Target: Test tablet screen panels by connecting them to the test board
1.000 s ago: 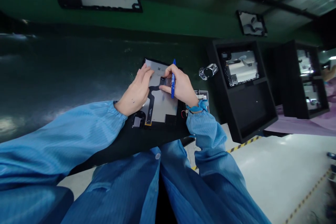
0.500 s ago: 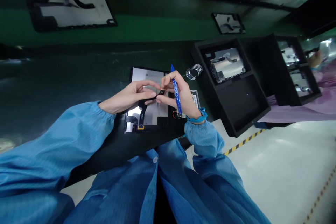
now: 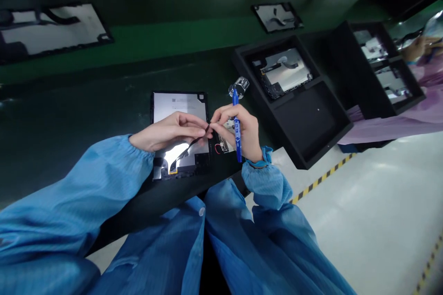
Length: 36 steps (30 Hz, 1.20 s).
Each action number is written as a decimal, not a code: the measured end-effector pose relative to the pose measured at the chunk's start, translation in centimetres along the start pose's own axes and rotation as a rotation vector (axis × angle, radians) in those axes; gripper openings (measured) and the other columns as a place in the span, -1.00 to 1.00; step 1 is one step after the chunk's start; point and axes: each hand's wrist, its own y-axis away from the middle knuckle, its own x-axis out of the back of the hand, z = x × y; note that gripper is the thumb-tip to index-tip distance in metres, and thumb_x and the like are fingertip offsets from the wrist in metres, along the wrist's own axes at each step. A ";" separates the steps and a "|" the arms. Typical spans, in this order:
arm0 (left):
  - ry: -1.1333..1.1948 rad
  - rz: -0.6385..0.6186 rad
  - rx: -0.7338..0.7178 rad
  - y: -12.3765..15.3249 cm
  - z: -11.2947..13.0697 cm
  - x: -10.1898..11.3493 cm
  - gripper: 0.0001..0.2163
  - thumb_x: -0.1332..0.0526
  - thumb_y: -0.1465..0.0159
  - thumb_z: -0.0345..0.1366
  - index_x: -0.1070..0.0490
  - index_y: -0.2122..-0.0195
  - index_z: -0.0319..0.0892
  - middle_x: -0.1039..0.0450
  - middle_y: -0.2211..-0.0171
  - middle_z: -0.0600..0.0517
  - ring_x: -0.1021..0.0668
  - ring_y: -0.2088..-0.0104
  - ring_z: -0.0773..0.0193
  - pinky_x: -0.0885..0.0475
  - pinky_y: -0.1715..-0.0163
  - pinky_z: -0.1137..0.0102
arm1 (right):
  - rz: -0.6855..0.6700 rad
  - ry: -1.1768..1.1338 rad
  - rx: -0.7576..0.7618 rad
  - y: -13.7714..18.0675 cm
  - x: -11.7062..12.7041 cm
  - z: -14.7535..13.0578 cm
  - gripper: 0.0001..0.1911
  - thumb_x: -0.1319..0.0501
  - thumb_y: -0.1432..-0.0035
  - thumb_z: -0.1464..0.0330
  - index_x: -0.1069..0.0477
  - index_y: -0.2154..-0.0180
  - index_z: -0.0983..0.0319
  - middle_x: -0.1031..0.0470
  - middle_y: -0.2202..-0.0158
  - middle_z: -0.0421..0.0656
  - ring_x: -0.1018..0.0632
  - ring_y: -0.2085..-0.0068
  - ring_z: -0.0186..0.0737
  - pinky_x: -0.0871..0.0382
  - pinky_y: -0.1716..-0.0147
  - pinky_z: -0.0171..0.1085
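A flat silver panel in a black frame [image 3: 173,103] lies on the dark green bench in front of me. A black flex cable [image 3: 188,146] rises off it, fixed at its lower end. My left hand [image 3: 166,131] pinches the cable's free end. My right hand [image 3: 238,131] pinches the same end with thumb and forefinger, and its other fingers hold a blue marker pen [image 3: 236,124] upright. Both hands hover just above the panel's right edge, fingertips touching.
A black two-compartment tray [image 3: 311,124] stands to the right with a panel in its far compartment; a second such tray [image 3: 408,97] lies beyond. A small shiny metal piece [image 3: 239,85] sits by the pen tip. More panels [image 3: 51,32] lie on the green belt behind. Another person's hand [image 3: 417,48] is far right.
The flex cable, flat on the panel a second ago, has been lifted by both hands and its free end is now held up. My view has swung right and the panel sits further left.
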 end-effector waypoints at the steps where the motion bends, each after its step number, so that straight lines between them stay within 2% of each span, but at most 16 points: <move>1: -0.044 0.074 -0.021 -0.2 -0.3 -0.2 -0.82 -0.45 -0.09 -0.30 -0.64 0.27 -0.17 -0.65 0.31 -0.09 -0.65 0.32 0.18 -0.55 0.34 0.36 | 0.016 0.074 -0.036 0.4 0.4 0.7 -0.89 -0.25 -0.31 0.24 -0.38 0.23 0.12 -0.55 0.21 -0.21 -0.60 0.16 -0.23 -0.52 0.08 -0.17; 4: -0.306 0.292 -0.149 -0.7 -1.8 -0.9 -0.81 -0.44 -0.10 -0.28 -0.64 0.26 -0.20 -0.64 0.37 -0.06 -0.62 0.38 0.21 -0.52 0.40 0.36 | -0.018 0.259 -0.145 1.9 1.4 3.2 -0.81 -0.14 -0.38 0.23 -0.39 0.04 0.12 -0.56 -0.01 -0.11 -0.55 -0.10 -0.09 -0.41 -0.15 -0.03; 6: -0.544 0.367 -0.278 -1.2 -2.9 -1.4 -0.81 -0.41 -0.14 -0.26 -0.65 0.24 -0.21 -0.62 0.34 -0.06 -0.58 0.41 0.24 -0.50 0.40 0.34 | -0.061 0.312 -0.199 2.9 1.5 4.5 -0.74 -0.06 -0.41 0.23 -0.36 -0.05 0.13 -0.51 -0.13 -0.07 -0.47 -0.22 -0.05 -0.31 -0.27 0.04; 9: -0.826 0.404 -0.399 -1.6 -4.2 -2.3 -0.82 -0.35 -0.22 -0.29 -0.66 0.21 -0.24 -0.61 0.29 -0.07 -0.54 0.42 0.25 -0.49 0.38 0.32 | -0.044 0.316 -0.260 4.0 0.9 5.0 -0.71 -0.01 -0.42 0.24 -0.32 -0.09 0.11 -0.50 -0.15 -0.09 -0.48 -0.22 -0.09 -0.25 -0.32 0.05; 14: -1.033 0.429 -0.481 -1.4 -4.8 -3.4 -0.83 -0.27 -0.27 -0.36 -0.63 0.18 -0.27 -0.62 0.27 -0.07 -0.57 0.40 0.23 -0.52 0.32 0.30 | 0.027 0.336 -0.282 4.9 0.1 4.3 -0.76 0.00 -0.42 0.27 -0.32 -0.04 0.08 -0.55 -0.11 -0.15 -0.51 -0.18 -0.14 -0.15 -0.38 0.03; 28: -1.070 0.408 -0.450 -1.2 -4.2 -3.6 -0.85 -0.23 -0.30 -0.30 -0.61 0.24 -0.16 -0.59 0.25 -0.03 -0.52 0.46 0.31 -0.48 0.38 0.36 | 0.035 0.329 -0.286 5.0 0.0 4.4 -0.83 -0.05 -0.40 0.29 -0.34 0.02 0.06 -0.56 -0.12 -0.18 -0.50 -0.19 -0.13 -0.11 -0.38 0.08; 36: -1.046 0.417 -0.441 -1.5 -4.4 -3.8 -0.86 -0.26 -0.27 -0.36 -0.62 0.23 -0.21 -0.60 0.25 -0.05 -0.54 0.42 0.27 -0.44 0.37 0.36 | 0.021 0.323 -0.272 5.0 0.1 4.3 -0.84 -0.08 -0.39 0.28 -0.34 0.03 0.07 -0.55 -0.12 -0.16 -0.50 -0.19 -0.12 -0.13 -0.37 0.07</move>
